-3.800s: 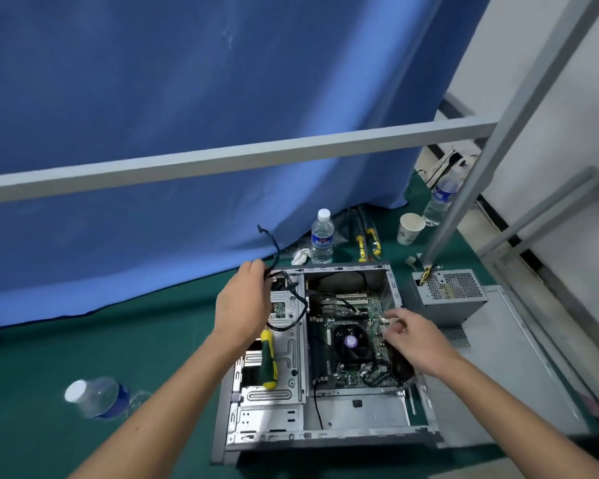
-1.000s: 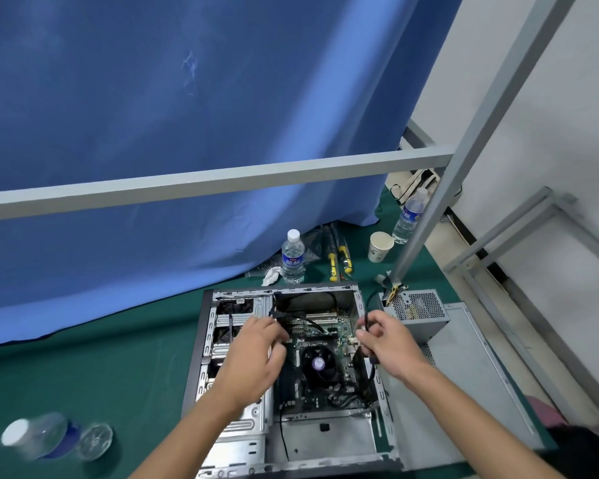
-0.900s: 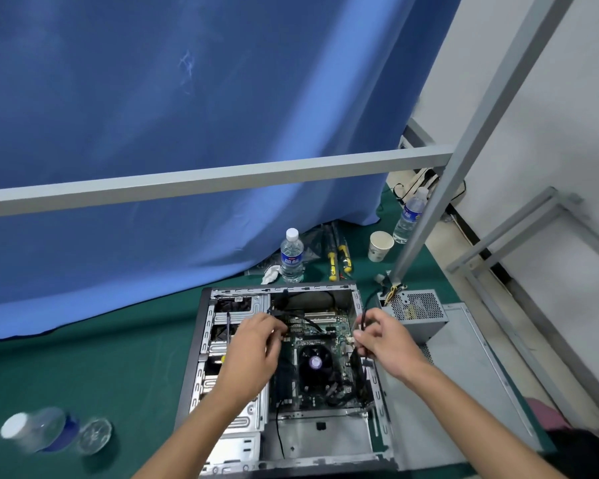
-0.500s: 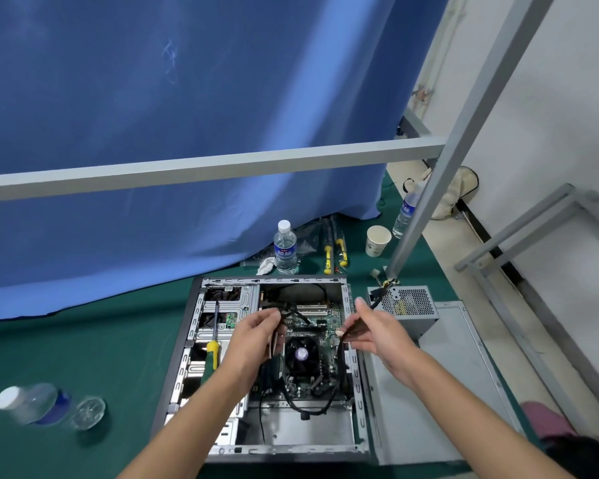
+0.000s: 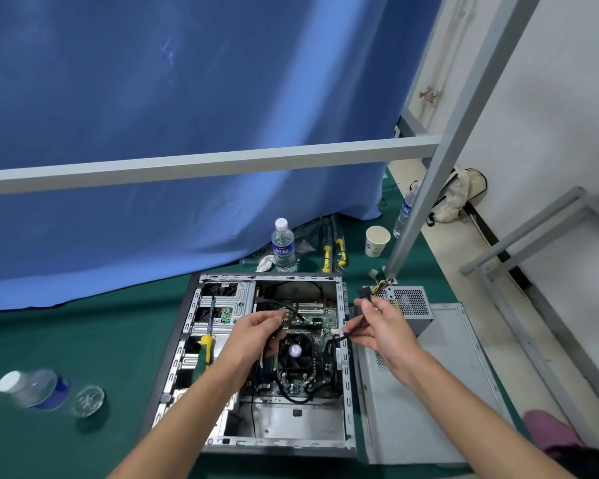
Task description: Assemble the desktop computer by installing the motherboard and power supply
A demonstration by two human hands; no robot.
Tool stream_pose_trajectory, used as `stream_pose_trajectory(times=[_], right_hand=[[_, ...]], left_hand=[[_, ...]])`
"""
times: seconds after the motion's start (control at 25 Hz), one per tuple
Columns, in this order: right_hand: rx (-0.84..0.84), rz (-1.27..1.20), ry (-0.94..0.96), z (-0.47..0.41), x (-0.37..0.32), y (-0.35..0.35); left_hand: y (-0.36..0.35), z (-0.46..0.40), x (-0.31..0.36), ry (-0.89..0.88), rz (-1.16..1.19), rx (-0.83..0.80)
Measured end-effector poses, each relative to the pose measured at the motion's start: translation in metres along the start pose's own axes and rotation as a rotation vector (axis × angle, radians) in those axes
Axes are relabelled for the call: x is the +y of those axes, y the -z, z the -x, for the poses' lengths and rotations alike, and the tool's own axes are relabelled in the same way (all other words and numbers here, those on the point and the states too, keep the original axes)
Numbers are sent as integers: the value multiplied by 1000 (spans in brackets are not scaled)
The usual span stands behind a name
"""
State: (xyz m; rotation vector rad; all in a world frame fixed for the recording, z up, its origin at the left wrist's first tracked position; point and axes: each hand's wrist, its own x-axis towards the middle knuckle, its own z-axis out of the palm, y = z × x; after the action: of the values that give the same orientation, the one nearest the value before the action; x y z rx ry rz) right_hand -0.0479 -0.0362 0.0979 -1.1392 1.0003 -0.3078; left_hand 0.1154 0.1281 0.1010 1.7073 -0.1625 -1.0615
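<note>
Motherboard [image 5: 308,326] seated in open computer case [image 5: 191,326], under both hands. Left hand [image 5: 256,335] pinches a black cable [image 5: 293,311] above the CPU fan [image 5: 295,350]. Right hand [image 5: 381,326] grips a cable bundle [image 5: 350,334]; power supply [image 5: 407,305] lies just beyond it, outside the case. Screwdriver [image 5: 204,350] left of left hand.

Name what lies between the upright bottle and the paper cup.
Yellow-handled tools on the green mat, between bottle and cup, in the head view.
</note>
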Motion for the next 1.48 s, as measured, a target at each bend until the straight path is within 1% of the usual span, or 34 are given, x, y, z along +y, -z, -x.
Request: stream_pose_trajectory(times=[0.24, 0.36, 0.48, 0.56, 0.72, 0.84, 1.04, 1.12, 1.24, 1.32, 1.4, 1.48], right_hand=[[11, 3, 1, 4, 4, -4], [23, 22, 27, 5, 4, -8], [65, -9, 46, 0, 2, -12], [91, -25, 56, -3, 0, -16], [125, -8, 82, -6, 0, -24], [154, 6, 86, -9, 0, -28], [202, 32, 73, -16, 2, -40], [232, 48, 63, -20, 5, -45], [262, 75, 45, -23, 14, -50], [255, 104, 39, -25, 19, -52], [251, 148, 32, -28, 23, -53], [249, 170, 25, -34, 26, -53]], left_hand=[[-4, -1, -10, -84, -89, 2], [0, -4, -11, -97, -116, 39], [5, -5, -13, -122, -250, 85], [9, -6, -15, -118, -338, 64], [19, -15, -20, -44, -286, 16], [23, -25, -28, -48, -339, -11], [32, -40, -40, -63, -505, 35], [38, -44, -44, -69, -550, 15], [44, -52, -49, -124, -629, -46], [46, -55, -53, -136, -568, -75], [45, -57, -56, -99, -415, -85], [44, -61, -60, -58, -332, -82]])
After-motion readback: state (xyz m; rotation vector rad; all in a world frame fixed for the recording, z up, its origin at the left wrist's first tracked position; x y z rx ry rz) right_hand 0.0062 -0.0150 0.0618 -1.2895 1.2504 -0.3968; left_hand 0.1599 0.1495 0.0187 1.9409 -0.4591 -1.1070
